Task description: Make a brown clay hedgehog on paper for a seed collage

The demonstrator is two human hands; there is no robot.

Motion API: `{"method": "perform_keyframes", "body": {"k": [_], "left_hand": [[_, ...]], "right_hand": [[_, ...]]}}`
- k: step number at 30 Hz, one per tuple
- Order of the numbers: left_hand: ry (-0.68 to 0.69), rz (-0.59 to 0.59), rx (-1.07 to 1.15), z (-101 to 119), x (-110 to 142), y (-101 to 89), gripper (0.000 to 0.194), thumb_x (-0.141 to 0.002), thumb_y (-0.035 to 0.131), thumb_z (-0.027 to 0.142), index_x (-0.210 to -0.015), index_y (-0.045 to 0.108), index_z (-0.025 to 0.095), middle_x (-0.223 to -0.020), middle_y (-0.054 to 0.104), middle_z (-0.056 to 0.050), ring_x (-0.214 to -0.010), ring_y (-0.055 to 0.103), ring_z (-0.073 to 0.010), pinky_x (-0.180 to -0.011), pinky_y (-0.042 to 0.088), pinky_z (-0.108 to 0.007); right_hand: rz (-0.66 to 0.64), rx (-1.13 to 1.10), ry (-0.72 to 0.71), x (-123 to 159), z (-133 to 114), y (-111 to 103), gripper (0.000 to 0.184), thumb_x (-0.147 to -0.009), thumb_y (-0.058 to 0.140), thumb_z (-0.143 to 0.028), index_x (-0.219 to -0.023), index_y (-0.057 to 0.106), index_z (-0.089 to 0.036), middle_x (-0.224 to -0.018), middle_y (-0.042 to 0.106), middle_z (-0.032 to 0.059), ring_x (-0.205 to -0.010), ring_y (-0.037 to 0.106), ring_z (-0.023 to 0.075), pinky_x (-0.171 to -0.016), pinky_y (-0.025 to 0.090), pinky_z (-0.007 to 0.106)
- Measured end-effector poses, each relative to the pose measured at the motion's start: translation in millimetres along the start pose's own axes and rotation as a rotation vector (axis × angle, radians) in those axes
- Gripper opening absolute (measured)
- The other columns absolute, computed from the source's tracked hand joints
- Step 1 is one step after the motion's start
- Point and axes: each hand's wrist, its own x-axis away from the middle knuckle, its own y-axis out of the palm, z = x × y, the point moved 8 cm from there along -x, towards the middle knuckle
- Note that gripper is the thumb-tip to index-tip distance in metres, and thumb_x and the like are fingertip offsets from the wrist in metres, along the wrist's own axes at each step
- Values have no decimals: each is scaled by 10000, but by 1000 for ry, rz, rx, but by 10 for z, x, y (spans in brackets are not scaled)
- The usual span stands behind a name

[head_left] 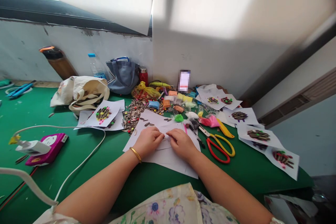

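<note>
On the green desk, the left hand and right hand lie flat and unclenched on a white paper sheet, grasping nothing visible. Beyond that sheet spill sunflower seeds; to its right lie red-and-yellow scissors. Farther behind it rises a scuffed white wall. Faint marks on the sheet are too small to read.

Left forearm and right forearm angled in from 6 o'clock; left grip and right grip palms down, fingertips almost meeting.
</note>
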Motion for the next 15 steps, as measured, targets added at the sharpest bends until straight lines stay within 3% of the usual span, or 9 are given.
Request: {"method": "perform_keyframes", "body": {"k": [3, 8, 13, 15], "left_hand": [[-13, 28, 37, 0, -1, -38, 257, -933, 505, 296, -869, 737, 206, -860, 699, -46, -839, 610, -181, -765, 423, -304], [-59, 58, 44, -30, -7, -92, 216, -919, 499, 287, -878, 693, 200, -872, 675, -47, -844, 604, -188, -755, 433, -311], [-82, 43, 29, -49, -6, -80, 211, -926, 493, 302, -877, 669, 197, -877, 660, -48, -850, 598, -194, -761, 438, -319], [-80, 50, 30, -52, -2, -83, 211, -931, 489, 305, -874, 664, 200, -878, 659, -48, -855, 596, -195, -763, 440, -318]], "right_hand": [[62, 131, 36, -15, 129, -166, 262, -840, 500, -88, -1023, 666, -175, -991, 673, 83, -969, 586, 221, -888, 462, 346], [130, 512, 296, 13, 525, -550, 147, -854, 548, -165, -918, 678, -189, -929, 653, 89, -922, 555, 253, -806, 409, 362], [63, 645, 368, 16, 679, -556, 258, -856, 595, -192, -1101, 667, -235, -1016, 642, 97, -965, 528, 269, -757, 376, 348], [50, 660, 364, -5, 688, -531, 243, -859, 583, -158, -1074, 674, -229, -1007, 642, 101, -953, 528, 267, -755, 374, 350]]}}
